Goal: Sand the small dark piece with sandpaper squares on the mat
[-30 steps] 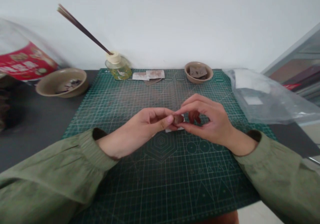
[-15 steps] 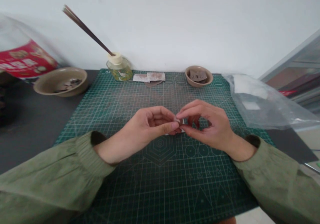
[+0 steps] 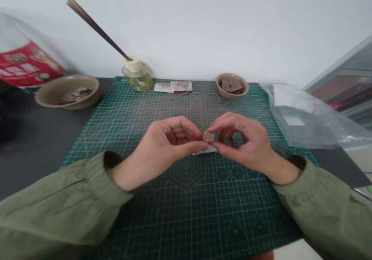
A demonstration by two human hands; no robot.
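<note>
A small, round, greyish-brown coin-like disc (image 3: 208, 136) stands on edge between the fingertips of both hands, its flat face toward me. My left hand (image 3: 176, 138) pinches its left edge with thumb and forefinger, the other fingers curled behind. My right hand (image 3: 242, 136) grips the right edge between thumb and forefinger. Just below the fingertips a white paper piece (image 3: 209, 150) shows, partly covered by the left thumb. Both hands are above the green cutting mat (image 3: 186, 213).
At the back are a reed diffuser bottle (image 3: 137, 76), stained white strips (image 3: 181, 86) and a small bowl (image 3: 232, 93) with a marked brown piece. A larger bowl (image 3: 43, 99) holding bits is left. A clear plastic bag (image 3: 314, 130) lies right; a red-labelled bag (image 3: 29, 64) stands far left.
The disc has turned so that its round face shows; before, the fingers mostly covered it. More of the white paper under the hands is visible. The camera view has shifted slightly.
</note>
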